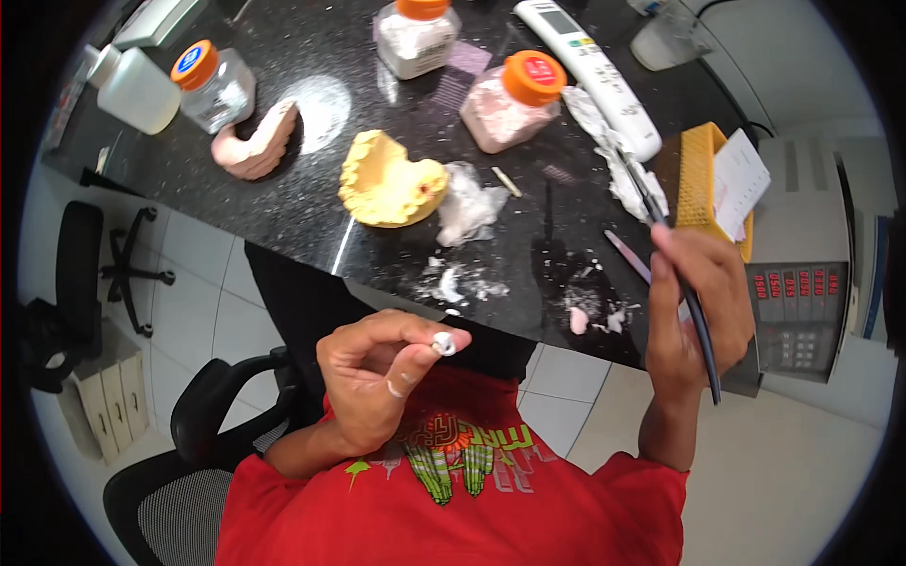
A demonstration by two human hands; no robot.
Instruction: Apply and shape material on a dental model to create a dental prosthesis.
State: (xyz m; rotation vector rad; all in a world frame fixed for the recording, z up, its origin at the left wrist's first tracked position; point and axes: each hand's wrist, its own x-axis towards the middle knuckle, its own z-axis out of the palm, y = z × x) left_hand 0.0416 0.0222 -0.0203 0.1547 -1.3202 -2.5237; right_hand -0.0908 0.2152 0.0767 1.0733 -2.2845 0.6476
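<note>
My left hand (377,368), below the counter's front edge in view, pinches a small white ring-like piece (444,345) between thumb and fingers; white smears mark a finger. My right hand (698,311) grips a long dark brush (700,332), whose upper end lies over a crumpled white tissue (604,132). A pinkish slim tool (625,253) rests just left of that hand. A yellow dental cast (382,189) stands on the black speckled counter (283,226), beside crumpled translucent film (467,212). White powder (451,283) and a pink dab (578,321) mark the front.
A pink cast (247,151), orange-lidded jars (510,113), (420,42), (212,90), a squeeze bottle (137,94), a white remote (590,80), a cup (665,42) and a yellow basket (696,179) stand around the counter. A device with red displays (793,321) is right; chairs (189,420) are left.
</note>
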